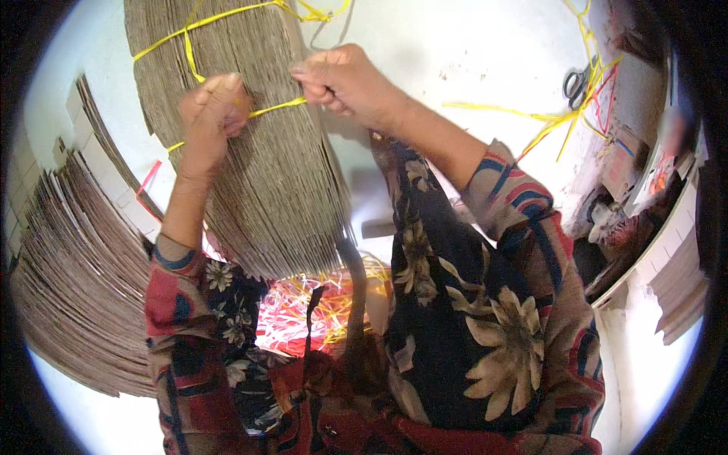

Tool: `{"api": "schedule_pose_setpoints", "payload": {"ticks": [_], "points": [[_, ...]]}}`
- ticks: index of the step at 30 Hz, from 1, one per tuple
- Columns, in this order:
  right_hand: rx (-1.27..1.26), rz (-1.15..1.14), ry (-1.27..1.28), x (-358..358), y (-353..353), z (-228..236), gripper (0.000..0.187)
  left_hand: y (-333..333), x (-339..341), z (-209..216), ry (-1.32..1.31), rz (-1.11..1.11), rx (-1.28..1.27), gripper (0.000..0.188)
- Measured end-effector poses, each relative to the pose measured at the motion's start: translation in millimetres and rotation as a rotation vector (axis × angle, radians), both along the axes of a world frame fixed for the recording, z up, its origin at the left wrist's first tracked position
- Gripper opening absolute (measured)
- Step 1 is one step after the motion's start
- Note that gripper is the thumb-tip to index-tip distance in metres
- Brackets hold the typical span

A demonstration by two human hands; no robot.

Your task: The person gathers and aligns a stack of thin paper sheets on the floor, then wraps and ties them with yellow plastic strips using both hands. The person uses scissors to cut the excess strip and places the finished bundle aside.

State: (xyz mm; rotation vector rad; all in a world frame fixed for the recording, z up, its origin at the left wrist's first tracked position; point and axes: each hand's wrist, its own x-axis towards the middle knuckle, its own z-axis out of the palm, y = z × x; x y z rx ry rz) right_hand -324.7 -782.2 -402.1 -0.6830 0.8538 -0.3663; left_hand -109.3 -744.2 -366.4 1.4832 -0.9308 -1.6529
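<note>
A thick bundle of grey-brown cardboard sheets (pixel 265 182), stacked on edge, lies in front of me on a pale surface. Yellow plastic twine (pixel 279 107) runs across its middle, stretched between my hands. My left hand (pixel 216 114) is closed in a fist on the twine, over the top of the bundle. At the bundle's right edge, my right hand (pixel 349 85) pinches the same twine with curled fingers. Farther up, another yellow tie (pixel 220 17) crosses the bundle, with loose ends at its right side.
Loose yellow twine (pixel 523 115) and dark-handled scissors (pixel 574 89) lie at the right. On the left stands another large fan of cardboard sheets (pixel 91 280). Below the bundle is a heap of red, white and yellow strands (pixel 303 311). Clutter lines the far right edge.
</note>
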Motion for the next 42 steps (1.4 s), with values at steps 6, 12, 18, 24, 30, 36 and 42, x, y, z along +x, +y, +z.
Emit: {"api": "schedule_pose_setpoints", "payload": {"ticks": [6,12,18,24,30,36,42], "points": [[0.269,-0.026,-0.158,-5.1,-12.3,-9.3,0.037,2.8,-9.5,0.6,-0.173,-0.036,-0.097,0.037],[0.552,-0.621,-0.218,-45.5,41.9,-18.7,0.034,6.3,-9.1,-9.1,-0.174,-0.048,-0.133,0.035],[0.136,0.055,0.019,-41.7,62.5,-12.2,0.037,3.2,-0.4,-3.3,-0.120,-0.043,-0.146,0.035],[-0.732,0.120,0.255,-18.4,15.1,-11.5,0.026,3.5,-4.5,-10.6,-0.107,-0.082,-0.178,0.036],[-0.431,-0.126,0.127,-6.8,26.7,1.7,0.027,3.8,-8.7,-5.2,-0.141,-0.036,-0.134,0.036],[0.036,-0.254,-0.229,-3.3,23.8,8.8,0.032,4.9,-1.1,-5.5,-0.116,-0.045,-0.137,0.036],[0.121,-0.241,-0.250,-3.6,14.0,7.2,0.039,-0.3,-11.7,-6.2,-0.122,-0.051,-0.149,0.036]]}}
